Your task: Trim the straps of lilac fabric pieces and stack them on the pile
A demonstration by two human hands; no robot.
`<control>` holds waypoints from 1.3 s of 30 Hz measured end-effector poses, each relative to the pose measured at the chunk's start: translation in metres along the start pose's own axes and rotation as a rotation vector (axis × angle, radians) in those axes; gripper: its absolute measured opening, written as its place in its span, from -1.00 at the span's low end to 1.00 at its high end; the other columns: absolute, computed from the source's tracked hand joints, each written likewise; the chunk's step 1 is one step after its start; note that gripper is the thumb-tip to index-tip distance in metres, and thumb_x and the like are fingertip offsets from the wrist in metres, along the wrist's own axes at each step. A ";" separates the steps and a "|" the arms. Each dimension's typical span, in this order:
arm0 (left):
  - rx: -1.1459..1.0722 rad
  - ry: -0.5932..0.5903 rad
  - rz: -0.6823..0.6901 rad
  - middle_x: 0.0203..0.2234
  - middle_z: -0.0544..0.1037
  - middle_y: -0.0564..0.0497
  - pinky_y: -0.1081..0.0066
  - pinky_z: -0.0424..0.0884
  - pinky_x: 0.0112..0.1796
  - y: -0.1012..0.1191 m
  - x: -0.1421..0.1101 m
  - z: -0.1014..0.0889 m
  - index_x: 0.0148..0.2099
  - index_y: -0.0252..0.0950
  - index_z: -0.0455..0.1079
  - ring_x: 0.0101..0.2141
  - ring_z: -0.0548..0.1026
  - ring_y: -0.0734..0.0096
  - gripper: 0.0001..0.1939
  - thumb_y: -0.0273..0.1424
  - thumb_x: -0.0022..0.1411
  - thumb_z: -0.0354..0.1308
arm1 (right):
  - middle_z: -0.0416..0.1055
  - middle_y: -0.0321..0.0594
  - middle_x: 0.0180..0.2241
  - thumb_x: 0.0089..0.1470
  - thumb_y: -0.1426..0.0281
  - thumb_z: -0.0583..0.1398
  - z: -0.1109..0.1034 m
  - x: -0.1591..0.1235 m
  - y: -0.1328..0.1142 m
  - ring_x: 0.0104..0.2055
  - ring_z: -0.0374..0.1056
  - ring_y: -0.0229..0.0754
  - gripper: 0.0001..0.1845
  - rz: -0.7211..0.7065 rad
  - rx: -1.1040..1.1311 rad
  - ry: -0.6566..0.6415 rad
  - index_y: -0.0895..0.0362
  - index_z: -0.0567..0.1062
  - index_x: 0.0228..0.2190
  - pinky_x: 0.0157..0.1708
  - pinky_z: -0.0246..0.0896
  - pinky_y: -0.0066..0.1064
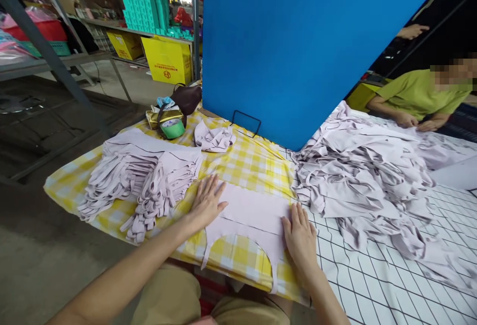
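A pale lilac strappy top [253,209] lies spread flat on the yellow checked cloth [257,163], its two thin straps pointing toward me. My left hand [209,200] rests flat at its left edge, fingers stretched out. At the right edge my right hand [299,228] also lies flat, fingers extended, the thumb on the fabric. To the left is a thick stack of matching tops [149,158], their straps hanging toward the front. A big loose heap of the same lilac fabric [357,166] covers the table on the right.
A large blue board [298,51] stands upright behind the cloth, near a black wire stand [246,122]. Beyond the stack are a crumpled lilac piece [214,137], a green tape roll [172,128] and a dark bag [188,97]. Another person in a green shirt [413,94] sits across the heap.
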State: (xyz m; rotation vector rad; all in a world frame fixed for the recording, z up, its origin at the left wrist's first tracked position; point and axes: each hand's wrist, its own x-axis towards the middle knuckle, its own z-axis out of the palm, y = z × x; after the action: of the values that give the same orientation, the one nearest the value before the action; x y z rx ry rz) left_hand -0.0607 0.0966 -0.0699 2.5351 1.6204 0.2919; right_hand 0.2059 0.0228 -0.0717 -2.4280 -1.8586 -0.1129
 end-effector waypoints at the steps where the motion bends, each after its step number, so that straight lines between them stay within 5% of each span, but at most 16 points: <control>1: -0.014 -0.011 0.057 0.27 -0.07 -0.18 0.01 -0.13 0.18 0.004 -0.002 0.001 0.26 -0.27 0.03 0.25 -0.14 0.09 -0.44 -0.22 0.27 -0.04 | -0.01 -0.07 0.24 0.20 0.25 -0.21 0.000 -0.002 -0.002 0.28 -0.14 -0.04 -0.40 -0.039 0.008 0.009 0.26 0.14 0.17 0.15 -0.15 -0.10; 5: -0.060 -0.078 0.164 0.26 -0.02 -0.12 0.06 -0.07 0.17 0.013 -0.006 0.003 0.27 -0.22 0.01 0.25 -0.08 0.15 -0.46 -0.23 0.29 -0.08 | -0.03 -0.25 0.25 0.21 0.22 -0.18 0.003 -0.012 0.002 0.29 -0.19 -0.08 -0.44 -0.205 0.038 -0.112 0.09 0.12 0.19 0.16 -0.16 -0.08; 11: -0.077 -0.069 0.148 0.26 -0.04 -0.15 0.02 -0.10 0.17 0.013 -0.005 0.002 0.27 -0.25 -0.01 0.25 -0.09 0.12 -0.45 -0.23 0.29 -0.08 | -0.02 -0.16 0.25 0.21 0.19 -0.21 0.002 -0.053 0.029 0.28 -0.14 -0.03 -0.40 -0.004 0.029 -0.066 0.17 0.13 0.18 0.12 -0.08 -0.05; 14: -0.098 -0.059 0.199 0.27 -0.07 -0.15 0.01 -0.13 0.17 0.032 -0.007 0.003 0.29 -0.28 -0.06 0.25 -0.12 0.14 -0.43 -0.23 0.30 -0.10 | 0.00 -0.12 0.24 0.21 0.20 -0.23 0.000 -0.073 0.025 0.28 -0.14 -0.03 -0.40 -0.042 0.047 0.022 0.20 0.14 0.18 0.12 -0.07 -0.07; 18: -0.146 -0.115 0.384 0.26 -0.02 -0.08 0.02 -0.12 0.17 0.060 -0.013 0.008 0.27 -0.21 -0.02 0.25 -0.09 0.19 -0.46 -0.20 0.30 -0.11 | 0.11 -0.22 0.20 0.22 0.26 -0.19 -0.006 -0.075 0.019 0.27 -0.11 -0.06 -0.47 -0.185 0.086 -0.040 0.07 0.18 0.16 0.11 -0.08 -0.06; 21: -0.156 -0.130 0.438 0.26 0.01 -0.07 0.04 -0.12 0.17 0.063 -0.017 0.010 0.26 -0.20 0.01 0.25 -0.07 0.22 -0.48 -0.19 0.31 -0.11 | 0.28 -0.12 0.10 0.21 0.23 -0.17 -0.017 -0.075 0.027 0.19 0.06 0.04 -0.48 -0.110 0.136 -0.017 0.11 0.32 0.07 0.04 -0.03 -0.01; 24: -0.151 -0.137 0.430 0.26 0.00 -0.10 0.05 -0.13 0.18 0.058 -0.019 0.009 0.26 -0.23 0.01 0.25 -0.08 0.23 -0.49 -0.22 0.30 -0.10 | 0.48 -0.04 -0.19 0.18 0.16 -0.11 -0.030 -0.097 0.030 -0.11 0.33 0.01 -0.51 -0.026 0.325 0.086 0.15 0.49 -0.20 -0.15 0.15 -0.17; 28: -0.174 -0.156 0.408 0.25 0.01 -0.13 0.04 -0.12 0.17 0.066 -0.021 0.001 0.25 -0.28 0.03 0.24 -0.07 0.19 -0.48 -0.29 0.28 -0.05 | 0.34 -0.25 -0.64 0.16 0.11 -0.05 -0.027 -0.153 0.003 -0.58 0.24 -0.22 -0.53 0.150 0.669 -0.029 0.11 0.40 -0.58 -0.54 0.10 -0.45; 34: -0.246 -0.239 0.603 0.26 0.00 -0.08 0.19 -0.03 0.18 0.095 -0.033 -0.004 0.25 -0.25 0.03 0.24 -0.04 0.27 -0.47 -0.33 0.26 -0.01 | 0.46 -0.12 -0.24 -0.08 -0.07 0.12 0.013 -0.181 -0.038 -0.14 0.34 -0.06 -0.47 0.396 1.085 -0.128 0.11 0.47 -0.29 -0.21 0.21 -0.40; 37: -0.237 -0.273 0.657 0.24 0.06 -0.04 0.17 -0.08 0.19 0.098 -0.039 0.002 0.22 -0.22 0.09 0.24 -0.03 0.27 -0.51 -0.27 0.27 -0.01 | 0.48 -0.17 -0.36 -0.02 -0.05 0.09 0.014 -0.182 -0.037 -0.24 0.37 -0.11 -0.50 0.460 1.220 -0.191 0.13 0.48 -0.38 -0.24 0.22 -0.42; 39: -0.228 -0.261 0.660 0.24 0.07 -0.02 0.17 -0.11 0.19 0.096 -0.041 0.006 0.22 -0.21 0.10 0.24 -0.04 0.30 -0.52 -0.24 0.28 -0.03 | 0.46 -0.21 -0.50 0.04 -0.02 0.06 0.006 -0.190 -0.032 -0.38 0.36 -0.14 -0.52 0.445 1.105 -0.179 0.13 0.46 -0.51 -0.35 0.21 -0.44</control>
State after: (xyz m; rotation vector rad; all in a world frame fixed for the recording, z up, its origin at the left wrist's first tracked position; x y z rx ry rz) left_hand 0.0092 0.0192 -0.0607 2.6983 0.5916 0.1744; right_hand 0.1257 -0.1510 -0.0975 -1.9263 -0.9012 0.9111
